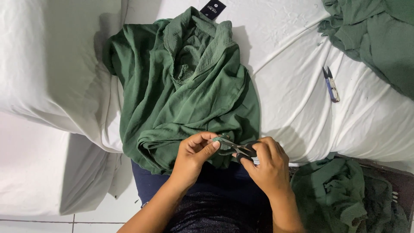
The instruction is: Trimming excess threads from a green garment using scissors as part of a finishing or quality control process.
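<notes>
A: Nearest the camera, dark-clothed lap, both forearms reaching out over it. Left hand (195, 152) pinches a small fold at the hem of the green garment (185, 90), thumb and fingertips closed on the cloth.

B: And the other?

A: Right hand (266, 163) has its grip closed around a pair of thread snips (235, 148), blades pointing left and meeting the pinched bit of fabric. Whether the blades are open or shut on a thread, I cannot tell; too small.

B: Where does the garment lie?

A: Spread over a white sheet (293, 99), collar at the far end, a dark hang tag (213, 8) beyond the collar, hem drawn near onto the lap.

B: How far along, by your reckoning?

A: Mid-way at best, I judge. Trimming is at one spot on the near hem; no telling how much of the rest has been gone over. A heap of green cloth (340, 194) sits near right, another green pile (379, 34) far right. Which is finished and which waits, I cannot say.

B: Anything else?

A: A second pair of snips, blue-handled (331, 84), lies idle on the sheet at right, well apart from both hands.
</notes>
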